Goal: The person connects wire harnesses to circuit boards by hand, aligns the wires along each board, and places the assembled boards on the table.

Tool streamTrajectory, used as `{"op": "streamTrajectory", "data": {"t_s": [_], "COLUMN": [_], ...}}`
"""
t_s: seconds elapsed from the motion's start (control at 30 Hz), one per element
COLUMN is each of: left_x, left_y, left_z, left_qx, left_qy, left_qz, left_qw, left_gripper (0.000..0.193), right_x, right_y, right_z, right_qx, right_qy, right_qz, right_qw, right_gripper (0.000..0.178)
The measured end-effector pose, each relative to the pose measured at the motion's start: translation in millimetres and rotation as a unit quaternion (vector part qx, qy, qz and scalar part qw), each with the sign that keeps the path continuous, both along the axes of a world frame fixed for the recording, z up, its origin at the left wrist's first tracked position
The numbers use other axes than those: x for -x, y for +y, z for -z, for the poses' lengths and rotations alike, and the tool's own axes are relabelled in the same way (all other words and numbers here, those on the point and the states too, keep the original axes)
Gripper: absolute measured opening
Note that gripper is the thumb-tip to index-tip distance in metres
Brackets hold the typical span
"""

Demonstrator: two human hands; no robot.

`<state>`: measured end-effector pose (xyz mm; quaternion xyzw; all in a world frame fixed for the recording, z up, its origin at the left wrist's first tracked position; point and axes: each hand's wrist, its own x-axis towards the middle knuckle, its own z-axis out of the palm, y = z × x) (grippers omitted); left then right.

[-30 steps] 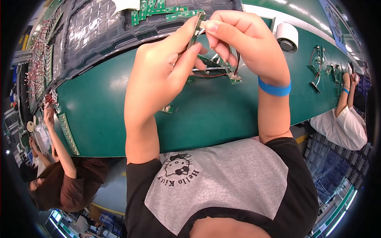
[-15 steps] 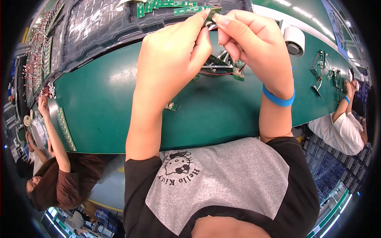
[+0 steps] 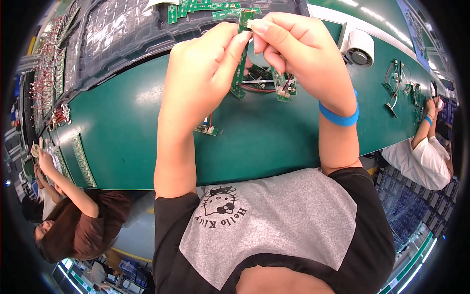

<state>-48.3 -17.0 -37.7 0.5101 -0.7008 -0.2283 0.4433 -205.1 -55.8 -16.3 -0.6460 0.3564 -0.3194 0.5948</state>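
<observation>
My left hand is closed, pinching a narrow green circuit board between thumb and fingers. The strip stands nearly upright above the table, its lower part showing below my thumb. Against its upper end, the thumb and index finger of my right hand pinch a small white connector. Whether the connector is fully seated cannot be made out. Beneath my hands lie more green boards joined by red and black wires, among them a small board with white sockets. Another small board sits beside my left forearm.
A dark plastic tray holds several green board strips at the back. A white fan stands back right, with wired boards beyond it. At left are a long board strip and a co-worker's hand.
My left hand has turned the strip from tilted to nearly upright, and both hands have shifted slightly left. The co-worker's hand at left has moved away from the wire bundle, nearer.
</observation>
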Motion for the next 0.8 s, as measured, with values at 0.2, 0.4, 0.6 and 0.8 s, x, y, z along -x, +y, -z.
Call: {"op": "streamTrajectory", "data": {"t_s": [0.2, 0.4, 0.6, 0.8], "left_x": [-3, -18, -17, -13], "left_y": [3, 2, 4, 4], "left_z": [-7, -11, -18, -19], "left_qx": [-0.057, -0.041, -0.037, -0.071], "left_qy": [0.101, 0.168, 0.228, 0.197], "left_qz": [-0.024, -0.045, -0.037, 0.000], "left_qw": [0.993, 0.984, 0.972, 0.978], "left_gripper": [0.014, 0.019, 0.020, 0.029], "right_x": [9, 37, 25, 23], "right_y": [0, 2, -10, -7], "right_z": [0, -12, 7, -13], "right_qx": [0.207, 0.248, 0.313, 0.245], "right_qy": [0.084, 0.249, 0.284, 0.094], "right_qz": [0.083, -0.072, -0.042, 0.023], "right_qw": [0.971, 0.933, 0.905, 0.965], "right_gripper": [0.025, 0.023, 0.020, 0.021]}}
